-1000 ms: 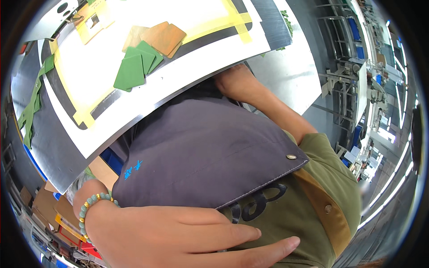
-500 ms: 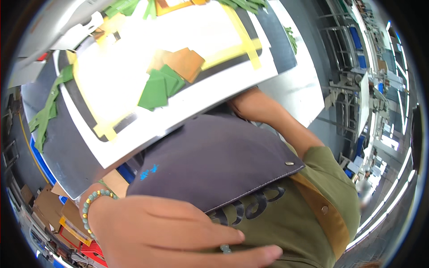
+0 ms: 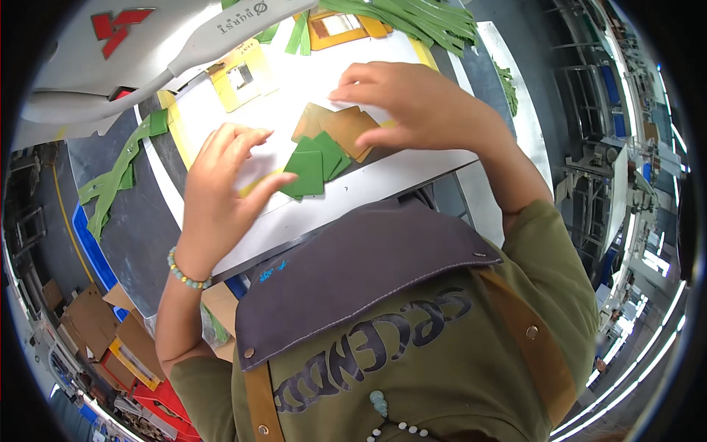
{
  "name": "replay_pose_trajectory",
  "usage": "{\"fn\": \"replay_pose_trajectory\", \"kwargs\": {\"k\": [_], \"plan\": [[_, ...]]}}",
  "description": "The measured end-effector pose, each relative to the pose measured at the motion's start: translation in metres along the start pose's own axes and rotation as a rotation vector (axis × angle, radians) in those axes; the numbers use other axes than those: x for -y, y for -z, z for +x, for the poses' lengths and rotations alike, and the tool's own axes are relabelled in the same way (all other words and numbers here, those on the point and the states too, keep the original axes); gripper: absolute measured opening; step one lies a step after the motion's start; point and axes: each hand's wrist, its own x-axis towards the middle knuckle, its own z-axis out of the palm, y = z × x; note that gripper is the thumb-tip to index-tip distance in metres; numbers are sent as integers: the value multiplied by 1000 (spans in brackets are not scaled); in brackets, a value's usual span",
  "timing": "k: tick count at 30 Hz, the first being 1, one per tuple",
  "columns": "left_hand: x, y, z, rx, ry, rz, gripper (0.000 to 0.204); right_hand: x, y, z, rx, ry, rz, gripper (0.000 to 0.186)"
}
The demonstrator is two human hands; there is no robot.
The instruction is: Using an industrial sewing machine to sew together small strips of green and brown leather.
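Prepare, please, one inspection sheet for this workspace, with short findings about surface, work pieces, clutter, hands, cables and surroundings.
Surface: white board on a grey table, with yellow tape on it.
Work pieces: green pieces, fanned out, beside overlapping brown pieces.
Clutter: green strips, one group at the left, another at the far side near an orange frame.
Hands: left hand open beside the green pieces; right hand open at the brown pieces; nothing seen held; contact cannot be told.
Cables: nothing seen clearly.
Surroundings: pale machine at upper left; blue bin and cardboard boxes at lower left.
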Motion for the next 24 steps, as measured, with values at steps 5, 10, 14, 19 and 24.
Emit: {"fn": "replay_pose_trajectory", "kwargs": {"k": [5, 10, 14, 19, 24], "plan": [[7, -35, 3, -46, -54, 65, 64, 7, -4, 20, 317, -161, 38, 46], [12, -41, 6, -35, -19, 3, 53, -12, -8, 20, 230, -94, 192, 33], [14, -23, 1, -215, -150, 72, 49, -21, 6, 19, 254, -225, 386, 15], [1, -1, 8, -346, -633, 446, 39, -9, 1, 45, 156, -471, 637, 24], [20, 6, 11, -299, -761, 551, 27, 22, -1, 86, 350, -646, 849, 30]]}}
